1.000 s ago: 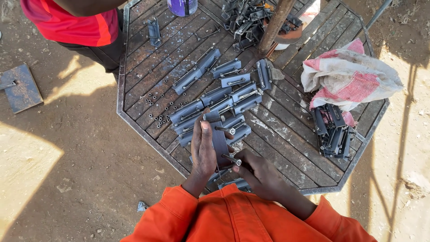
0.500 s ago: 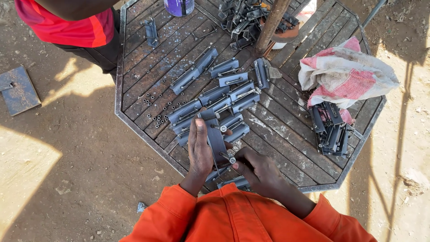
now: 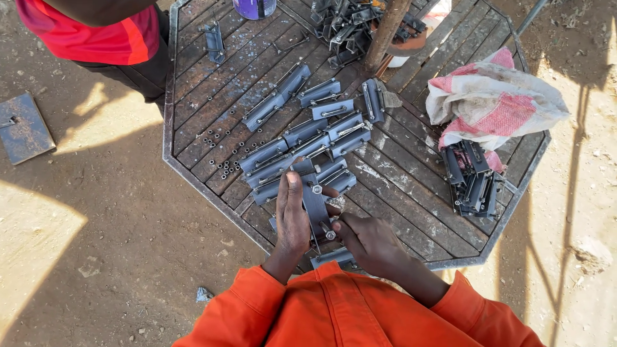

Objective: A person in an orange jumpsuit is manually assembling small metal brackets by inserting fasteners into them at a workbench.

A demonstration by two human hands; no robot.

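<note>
Left hand is gripping grey metal bracket at desk near edge; right hand fingers are pinching bolt, approx. Purple cup, contents unseen.

table: octagonal metal table, top of rusty dark slats inside a steel rim, standing on dirt ground
centre: cluster of grey metal brackets lying flat, side by side, some touching
left of cluster: small loose nuts scattered on slats
far left: single bracket lying apart
top edge: purple container, cut off by frame
top centre: tangled heap of metal parts around a rusty pole
right: dirty white-and-pink sack, crumpled
under sack: pile of dark brackets near right rim
ground, left: flat metal plate on dirt, well apart from table
</note>
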